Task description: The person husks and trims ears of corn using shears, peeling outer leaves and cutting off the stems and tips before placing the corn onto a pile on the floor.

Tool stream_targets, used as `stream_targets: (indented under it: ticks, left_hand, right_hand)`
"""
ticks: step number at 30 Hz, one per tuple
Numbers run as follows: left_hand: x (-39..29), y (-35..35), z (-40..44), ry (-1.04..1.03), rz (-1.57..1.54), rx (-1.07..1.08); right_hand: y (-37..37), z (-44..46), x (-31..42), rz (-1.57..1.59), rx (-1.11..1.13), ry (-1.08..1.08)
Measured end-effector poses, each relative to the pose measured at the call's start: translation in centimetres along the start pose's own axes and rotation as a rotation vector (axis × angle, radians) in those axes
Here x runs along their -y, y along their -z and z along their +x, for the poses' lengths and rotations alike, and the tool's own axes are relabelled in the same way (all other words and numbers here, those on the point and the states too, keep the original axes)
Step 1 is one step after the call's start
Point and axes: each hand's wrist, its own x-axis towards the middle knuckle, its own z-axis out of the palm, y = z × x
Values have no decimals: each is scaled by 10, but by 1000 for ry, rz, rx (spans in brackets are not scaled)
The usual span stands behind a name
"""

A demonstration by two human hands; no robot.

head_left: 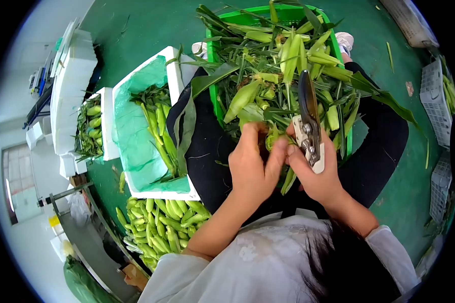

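Between my thighs stands a green plastic basket (213,96), heaped with corn husks and leaves (283,55). Over its near edge, my left hand (254,161) is closed around a small green corn ear (272,137) with husk ends showing. My right hand (316,177) meets it there, thumb and fingertips pinched at the ear. Pruning shears (308,118) with pale handles are tucked in that same right hand, blades pointing up and away from me. What lies under my fingers is partly hidden.
To the left is a white foam box (174,76) lined with green plastic, with corn ears (159,126) inside. Below it lies a pile of husked-looking green corn (162,224). Another foam box (107,121) stands farther left. White crates (435,96) line the right side.
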Motion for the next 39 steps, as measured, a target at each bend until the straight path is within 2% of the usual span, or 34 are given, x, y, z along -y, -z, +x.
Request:
stream_targets:
  ticks: [2,4,5,8,9,12,13,16,17,18,20,21,22,24,25,26,29,30,32,33,35,36,38,39]
  left_hand:
    - [9,-2,1,-45,-110,-36]
    - [13,-5,-4,-29,-301,-52]
    - [4,-9,-6,227,-707,-13]
    - [-5,-11,3,503,-1290,-13]
    - [-8,-13,5,570,-1270,-51]
    - [-9,-8,6,682,-1420,56]
    - [-6,0,9,692,-1491,182]
    - [-2,1,22,741,-1198,168]
    - [28,0,23,667,-1227,305]
    - [15,8,37,772,-1406,308]
    - [32,11,53,837,-1981,356]
    - [23,13,63,830,-1879,207]
    - [38,9,68,662,-1896,286]
    - [44,-7,80,473,-1386,439]
    - [50,-21,84,366,-1076,660]
    - [50,-20,80,37,-373,705]
    - [44,-17,103,-252,688,726]
    - [31,-9,104,-292,354,499]
    - [-1,3,102,-54,-329,656]
    - [-9,-4,91,-153,-562,612]
    - [-12,-17,77,-416,-769,622]
    - [-9,-24,73,-556,-668,643]
    - [1,-20,67,-439,-672,662]
    - [11,-19,70,-402,-646,574]
  right_hand:
    - [2,-2,5,-18,53,28]
    - [10,-5,20,143,-16,-198]
    - [18,-1,13,277,-25,-179]
    - [27,5,5,660,33,-57]
    - [32,7,1,795,100,-55]
    - [40,10,-1,940,120,-57]
    - [43,11,-1,892,137,-56]
    - [54,9,-2,580,149,-100]
    - [55,4,4,424,110,-100]
    - [57,-1,10,268,74,-95]
    - [79,-4,11,306,189,-63]
    - [93,-6,11,415,208,-23]
    - [103,-6,13,521,225,17]
    - [109,-8,24,773,212,74]
    - [118,-9,28,804,178,85]
    - [123,-7,29,807,174,106]
    - [128,-6,32,846,181,119]
    - [127,-3,31,877,216,128]
    - [116,-3,31,792,187,91]
    - [113,-4,30,801,168,55]
    - [105,-2,26,837,119,4]
    - [101,1,28,822,157,0]
    - [94,3,33,791,224,-16]
    - [100,0,33,770,225,2]
